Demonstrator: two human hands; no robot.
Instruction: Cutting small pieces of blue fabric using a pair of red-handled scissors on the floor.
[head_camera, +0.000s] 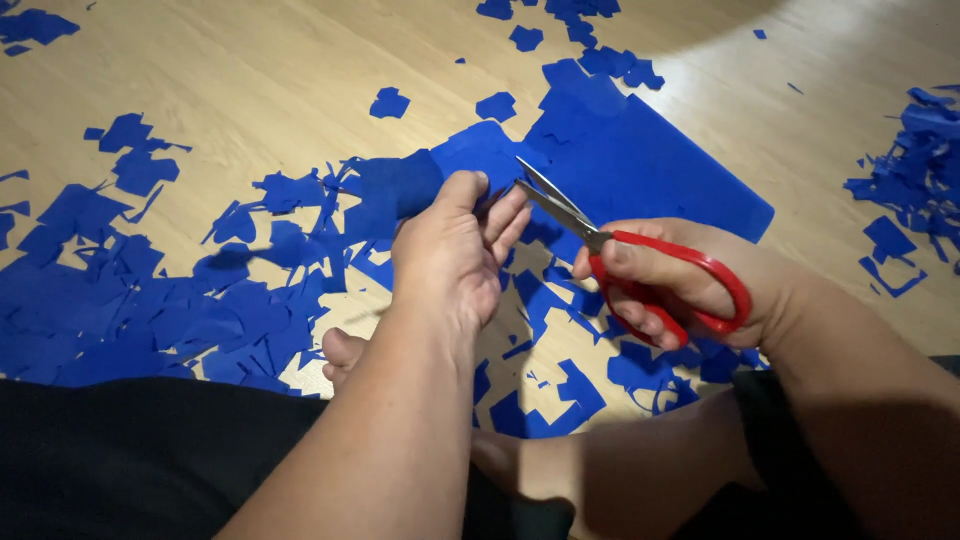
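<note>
The scene is lit warmly and fairly evenly, with the brightest patch seen on the wooden floor (250, 70) toward eleven o'clock. A curved dim area is cast across the floor at one o'clock. The lower edge, from five to seven o'clock, is left in deep shade, where detail is lost. Soft shadows are thrown beneath the blue paper scraps (150, 310). Slight blur is noted at the right edge; the centre is rendered sharply.
</note>
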